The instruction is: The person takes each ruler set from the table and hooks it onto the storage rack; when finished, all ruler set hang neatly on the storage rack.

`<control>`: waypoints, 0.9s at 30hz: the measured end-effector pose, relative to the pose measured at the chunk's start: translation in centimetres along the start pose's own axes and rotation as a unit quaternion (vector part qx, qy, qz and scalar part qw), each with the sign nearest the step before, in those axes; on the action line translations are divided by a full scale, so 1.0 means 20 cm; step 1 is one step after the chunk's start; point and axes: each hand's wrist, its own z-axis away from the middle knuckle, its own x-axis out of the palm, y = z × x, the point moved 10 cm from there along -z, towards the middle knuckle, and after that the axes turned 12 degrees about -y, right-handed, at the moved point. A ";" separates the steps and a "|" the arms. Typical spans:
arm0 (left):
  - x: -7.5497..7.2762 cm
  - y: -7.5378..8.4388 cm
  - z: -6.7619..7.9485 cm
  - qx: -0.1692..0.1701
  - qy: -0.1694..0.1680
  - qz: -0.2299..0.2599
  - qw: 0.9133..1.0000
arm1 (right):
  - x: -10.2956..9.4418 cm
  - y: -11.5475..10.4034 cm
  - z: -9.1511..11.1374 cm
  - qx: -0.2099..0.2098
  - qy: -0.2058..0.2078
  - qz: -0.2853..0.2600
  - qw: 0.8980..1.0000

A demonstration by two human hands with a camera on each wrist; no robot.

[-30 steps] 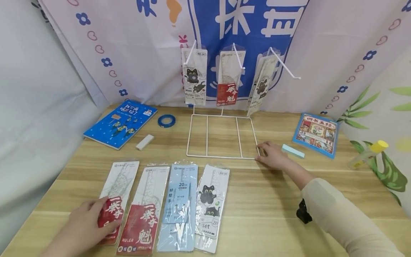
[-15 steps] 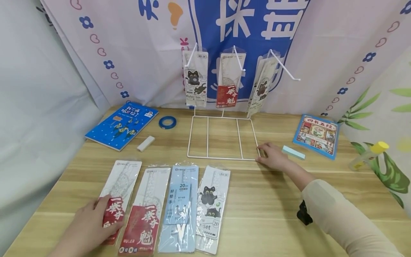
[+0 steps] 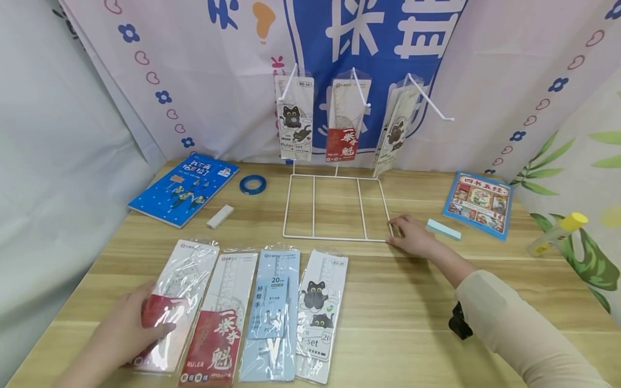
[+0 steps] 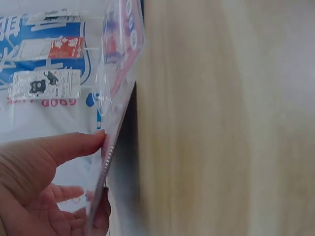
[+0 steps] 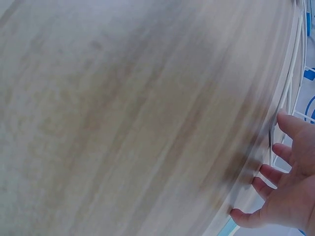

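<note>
My left hand (image 3: 123, 328) grips the leftmost packaged ruler set (image 3: 191, 269), thumb on its front. In the left wrist view, this ruler set (image 4: 115, 113) stands on edge with its lower side raised off the table. Beside it lie a red-and-white ruler set (image 3: 213, 339), a blue ruler set (image 3: 271, 345) and cat-print ruler sets (image 3: 317, 323). My right hand (image 3: 412, 235) holds the front right corner of a white wire display rack (image 3: 335, 238). In the right wrist view, the right hand's (image 5: 293, 182) other fingertips rest on the table.
Ruler sets hang on the rack's hooks: cat-print (image 3: 295, 126), red-and-white (image 3: 344, 134) and a turned one (image 3: 397, 129). Around lie a blue book (image 3: 184, 188), blue tape (image 3: 253, 184), white eraser (image 3: 220, 216), teal eraser (image 3: 443, 229), another book (image 3: 477, 203) and a glue bottle (image 3: 558, 234).
My left hand has tilted the leftmost ruler set up off the table; it glints now and its top end has shifted slightly right. The right hand stays at the rack corner.
</note>
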 end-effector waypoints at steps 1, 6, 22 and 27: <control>-0.01 0.00 0.00 0.006 0.005 0.004 1.000 | 0.00 0.00 0.00 0.000 0.001 0.000 1.000; -0.02 -0.04 -0.01 0.005 -0.001 0.011 1.000 | 0.00 -0.01 0.00 -0.007 0.007 -0.002 1.000; -0.09 0.04 0.01 0.046 -0.041 0.186 0.981 | -0.01 -0.02 0.00 -0.007 0.007 0.001 1.000; -0.29 0.29 0.00 0.114 -0.004 0.214 0.970 | -0.01 -0.02 0.01 -0.006 0.008 -0.001 1.000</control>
